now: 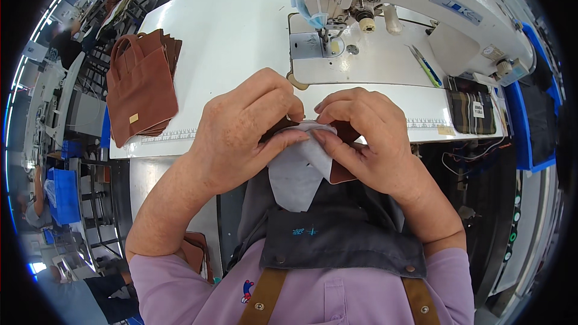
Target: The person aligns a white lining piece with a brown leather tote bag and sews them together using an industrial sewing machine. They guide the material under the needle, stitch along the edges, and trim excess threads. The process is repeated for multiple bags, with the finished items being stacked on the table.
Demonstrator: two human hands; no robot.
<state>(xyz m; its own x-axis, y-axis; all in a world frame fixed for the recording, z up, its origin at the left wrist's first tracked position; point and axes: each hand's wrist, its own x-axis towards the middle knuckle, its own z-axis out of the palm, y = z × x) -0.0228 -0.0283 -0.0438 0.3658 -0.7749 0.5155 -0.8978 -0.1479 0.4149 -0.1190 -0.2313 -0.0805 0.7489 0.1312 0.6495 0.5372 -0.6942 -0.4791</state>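
Observation:
Both my hands pinch a piece of light grey lining fabric [296, 176] at the table's front edge, just above my apron. My left hand [244, 123] has its thumb and fingers closed on the lining's upper edge. My right hand [370, 135] grips the same edge a little to the right, fingers curled. Brown leather [341, 174] shows beside and behind the lining, partly hidden by my hands; whether the two are joined I cannot tell. The lining's lower end hangs toward my dark apron [343, 232].
A sewing machine [415, 0] stands beyond my hands, its needle area [325, 42] near the middle. A stack of brown leather bag pieces [141, 87] lies at left. Thread snips [426, 66] and striped cloth [469, 111] lie at right. A blue bin [530, 114] stands far right.

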